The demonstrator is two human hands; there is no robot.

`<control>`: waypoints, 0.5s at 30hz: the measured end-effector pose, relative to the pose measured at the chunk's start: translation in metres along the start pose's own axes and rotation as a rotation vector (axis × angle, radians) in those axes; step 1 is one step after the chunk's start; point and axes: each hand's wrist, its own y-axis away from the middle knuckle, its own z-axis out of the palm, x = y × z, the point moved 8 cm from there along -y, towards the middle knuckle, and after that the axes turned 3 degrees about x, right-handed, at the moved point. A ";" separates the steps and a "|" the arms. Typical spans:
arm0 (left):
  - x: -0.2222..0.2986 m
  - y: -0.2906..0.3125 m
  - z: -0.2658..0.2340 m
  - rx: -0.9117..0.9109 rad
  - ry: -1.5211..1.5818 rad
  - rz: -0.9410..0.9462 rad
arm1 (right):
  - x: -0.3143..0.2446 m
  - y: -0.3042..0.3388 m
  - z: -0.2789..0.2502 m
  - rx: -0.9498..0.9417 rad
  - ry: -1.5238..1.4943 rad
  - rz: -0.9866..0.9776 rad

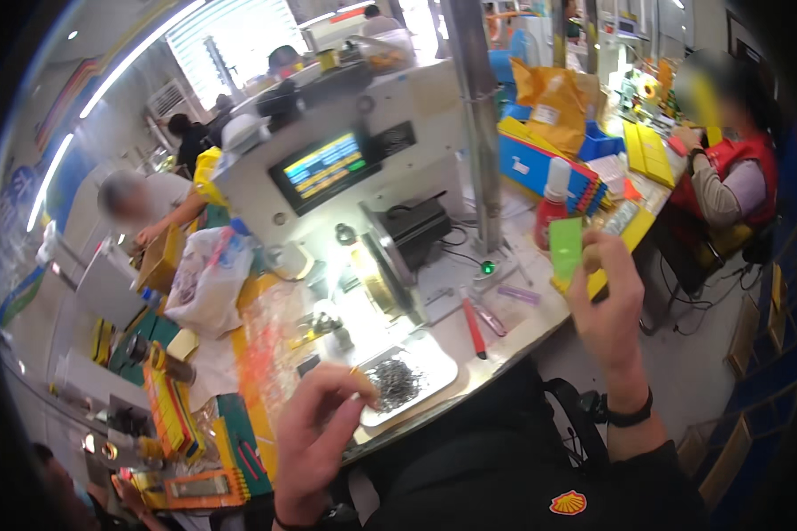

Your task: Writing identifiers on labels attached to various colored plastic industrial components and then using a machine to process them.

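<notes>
My left hand (321,429) is over the near left corner of a white tray (440,365), thumb and fingertips closed together. Whatever they may pinch is too small to make out. Inside the tray lies a heap of small, dark, thin metal pieces (397,382). Raised off to the right, my right hand (613,296) grips a flat, bright green rectangular piece (565,248) between thumb and fingers. Behind that piece stands a red bottle with a white cap (553,196). Just beyond the tray, a brightly lit machine (367,257) carries a coloured screen (321,173).
A red-handled tool (474,327) and a pink-handled tool (490,319) lie right of the tray, near the bench edge. A metal post (478,133) rises beside the machine. Plastic bags (211,279) and yellow bins (170,411) crowd the left. A co-worker in a red vest (735,173) sits at right.
</notes>
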 end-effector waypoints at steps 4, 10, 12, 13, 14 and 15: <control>-0.006 -0.015 0.015 -0.001 0.114 0.062 | -0.102 0.002 0.044 -0.158 -0.232 -0.271; -0.018 -0.023 0.010 0.112 0.380 -0.021 | -0.166 0.021 0.100 -0.303 -0.237 -0.492; -0.028 -0.022 -0.002 0.195 0.424 -0.052 | -0.174 0.025 0.104 -0.313 -0.246 -0.536; -0.035 -0.022 -0.008 0.192 0.453 -0.062 | -0.175 0.026 0.106 -0.324 -0.246 -0.542; -0.039 -0.024 -0.012 0.190 0.481 -0.072 | -0.176 0.027 0.107 -0.333 -0.247 -0.549; -0.040 -0.026 -0.016 0.243 0.484 -0.060 | -0.179 0.026 0.107 -0.343 -0.251 -0.552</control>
